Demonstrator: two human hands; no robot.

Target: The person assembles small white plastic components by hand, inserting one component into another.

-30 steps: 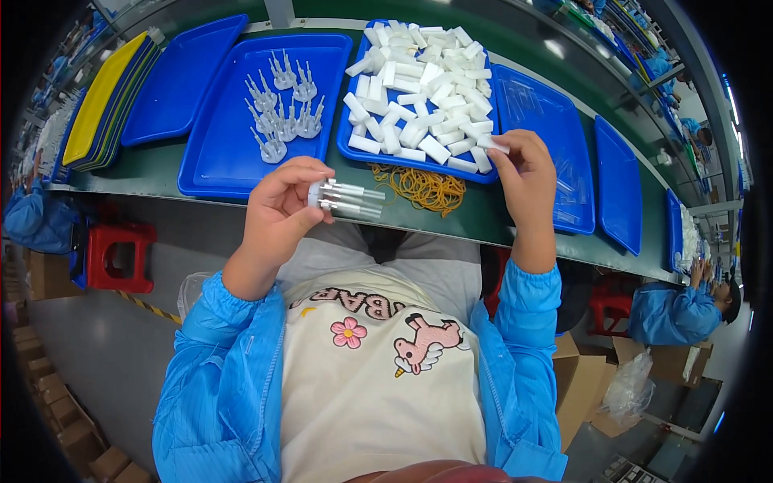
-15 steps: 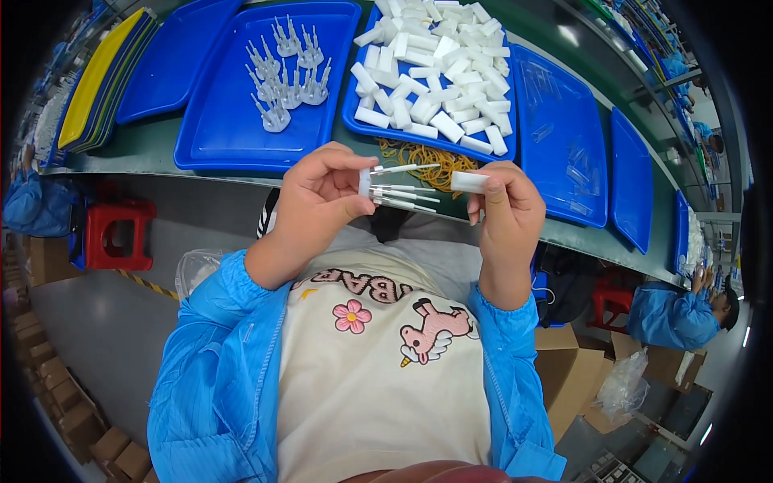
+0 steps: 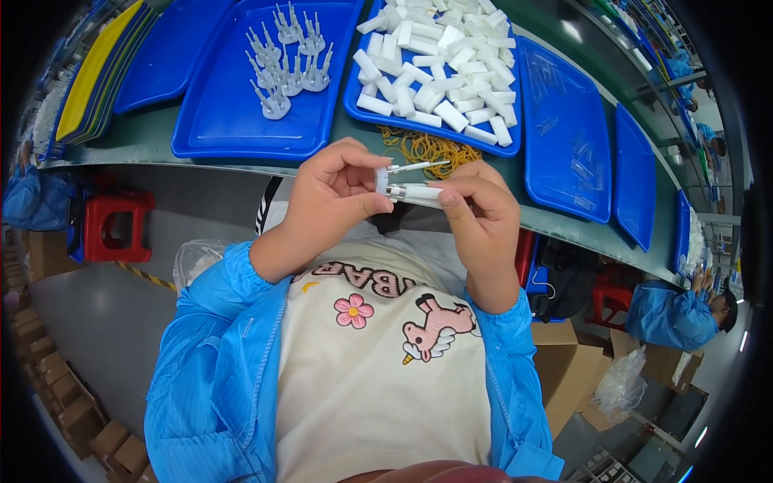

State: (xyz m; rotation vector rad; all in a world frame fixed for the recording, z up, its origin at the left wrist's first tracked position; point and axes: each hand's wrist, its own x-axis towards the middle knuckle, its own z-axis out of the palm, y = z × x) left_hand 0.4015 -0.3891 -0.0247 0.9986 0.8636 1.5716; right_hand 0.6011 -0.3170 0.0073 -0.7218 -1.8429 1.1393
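Observation:
My left hand (image 3: pixel 326 197) is closed, thumb and fingers pinching the rim of a white pronged piece (image 3: pixel 381 179), a round base with several thin prongs pointing right. My right hand (image 3: pixel 483 221) is closed on a white foam block (image 3: pixel 422 195), pinched at its right end. The block lies level with the lower prongs and covers most of their length; near the base their metal-looking ends still show. One upper prong stands bare above it. Whether the block surrounds the prongs or lies in front of them, I cannot tell.
Beyond my hands, a blue tray (image 3: pixel 193 133) holds several pronged pieces (image 3: pixel 294 68). Another blue tray (image 3: pixel 352 95) is heaped with white foam blocks (image 3: pixel 451 72). Yellow rubber bands (image 3: pixel 427 151) lie at the table edge. Clear parts (image 3: pixel 584 161) sit in the right-hand tray (image 3: pixel 543 64).
My right hand has moved left with the foam block, from beyond the prong tips to over the lower prongs. My left hand still grips the pronged piece, slightly farther right.

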